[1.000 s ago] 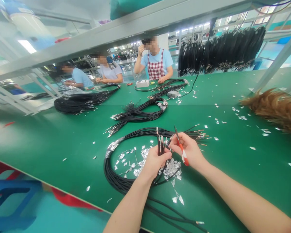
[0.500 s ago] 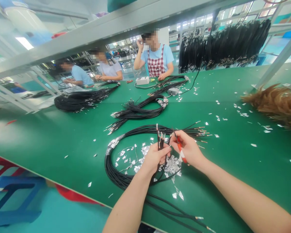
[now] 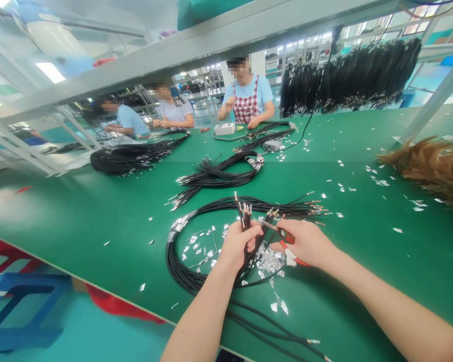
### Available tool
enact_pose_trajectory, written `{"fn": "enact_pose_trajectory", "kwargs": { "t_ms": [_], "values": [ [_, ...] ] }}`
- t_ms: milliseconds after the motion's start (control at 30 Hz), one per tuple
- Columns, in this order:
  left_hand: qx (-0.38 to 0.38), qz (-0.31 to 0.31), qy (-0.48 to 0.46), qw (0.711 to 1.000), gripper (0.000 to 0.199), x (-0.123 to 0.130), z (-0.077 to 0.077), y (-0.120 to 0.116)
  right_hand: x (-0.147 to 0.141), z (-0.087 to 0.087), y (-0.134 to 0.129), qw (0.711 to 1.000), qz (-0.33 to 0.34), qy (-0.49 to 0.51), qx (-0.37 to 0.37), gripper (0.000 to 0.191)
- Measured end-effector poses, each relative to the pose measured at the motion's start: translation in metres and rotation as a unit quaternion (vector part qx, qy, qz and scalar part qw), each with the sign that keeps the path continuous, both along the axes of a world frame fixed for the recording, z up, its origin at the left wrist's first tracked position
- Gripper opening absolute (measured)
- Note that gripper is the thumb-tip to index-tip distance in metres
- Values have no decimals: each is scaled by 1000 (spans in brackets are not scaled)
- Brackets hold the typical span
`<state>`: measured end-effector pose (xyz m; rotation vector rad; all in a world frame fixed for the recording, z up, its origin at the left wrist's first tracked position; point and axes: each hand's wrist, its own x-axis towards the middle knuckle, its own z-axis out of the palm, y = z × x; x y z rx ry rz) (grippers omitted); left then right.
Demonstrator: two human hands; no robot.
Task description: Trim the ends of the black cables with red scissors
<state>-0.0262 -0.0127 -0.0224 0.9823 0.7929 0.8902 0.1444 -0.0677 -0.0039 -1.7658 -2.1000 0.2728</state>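
My left hand (image 3: 236, 246) is closed round several black cables (image 3: 245, 217), their stripped, pale ends pointing up above the thumb. In my right hand (image 3: 311, 240) is a pair of red-handled cutters (image 3: 288, 236), jaws pointing left towards the cables beside my left fingertips. Whether the jaws touch a cable, I cannot tell. Around my hands curves a large loop of black cables (image 3: 170, 259), wrapped at one spot with silvery tape and ending in copper tips at the right. Silvery foil scraps (image 3: 270, 262) are heaped below my hands, inside the loop.
Further back on the green table (image 3: 128, 211) lie more cable bundles (image 3: 230, 176) and a white box (image 3: 224, 129). A brown fibre bundle (image 3: 430, 161) lies at the right. Black cables (image 3: 370, 75) hang behind. Several people sit opposite. A blue stool (image 3: 22, 311) stands lower left.
The cutters have turned from steeply upright to pointing left, their handles now spread. My right hand has moved slightly right and down. More cable ends show between my hands.
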Motion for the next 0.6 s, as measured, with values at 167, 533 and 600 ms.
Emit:
{"fn": "enact_pose_trajectory", "kwargs": {
  "t_ms": [167,533,600],
  "values": [
    [5,22,17,1000,22,2,-2,-2,-7,3,0,998,-6,-60,4,29],
    [22,52,49,997,24,5,3,-6,-11,8,-1,997,-5,-78,10,31],
    [26,54,50,997,23,5,3,-7,-12,7,-1,997,-7,-77,10,33]
  ]
}}
